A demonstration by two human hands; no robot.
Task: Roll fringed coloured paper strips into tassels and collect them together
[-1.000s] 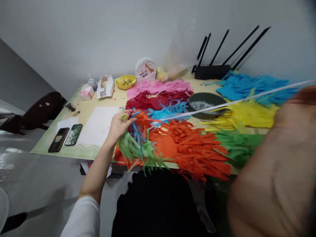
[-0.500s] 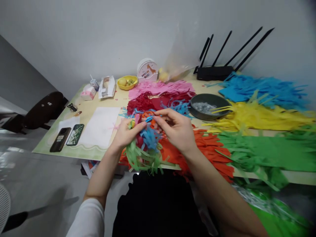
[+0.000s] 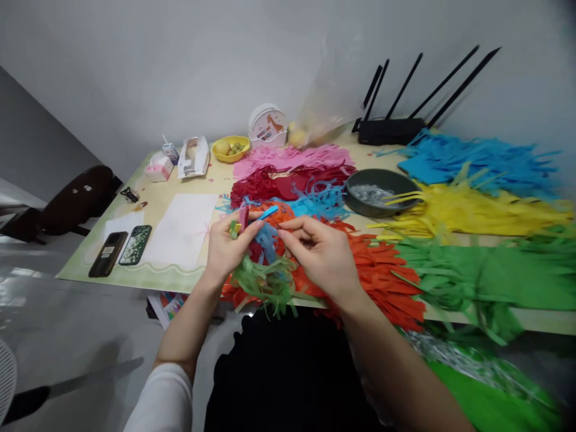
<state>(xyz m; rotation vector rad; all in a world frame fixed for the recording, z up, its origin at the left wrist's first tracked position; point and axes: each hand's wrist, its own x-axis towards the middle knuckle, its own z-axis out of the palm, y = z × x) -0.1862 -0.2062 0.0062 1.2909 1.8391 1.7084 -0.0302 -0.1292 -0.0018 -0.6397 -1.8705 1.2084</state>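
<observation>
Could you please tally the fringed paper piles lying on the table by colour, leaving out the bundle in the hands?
Pink pile: 1
Dark red pile: 1
Blue pile: 1
Yellow pile: 1
Green pile: 1
Orange pile: 1
Total: 6

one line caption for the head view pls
Left hand grips a multicoloured fringed-paper bundle while the right hand pinches its strips.

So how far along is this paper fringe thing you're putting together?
Done: piles of fringed paper are already cut, among them pink, blue, yellow and orange. In hand: the left hand grips a bundle of mixed strips, green ends hanging down, while the right hand works at its top. Left: most piles lie unbundled on the table.
</observation>
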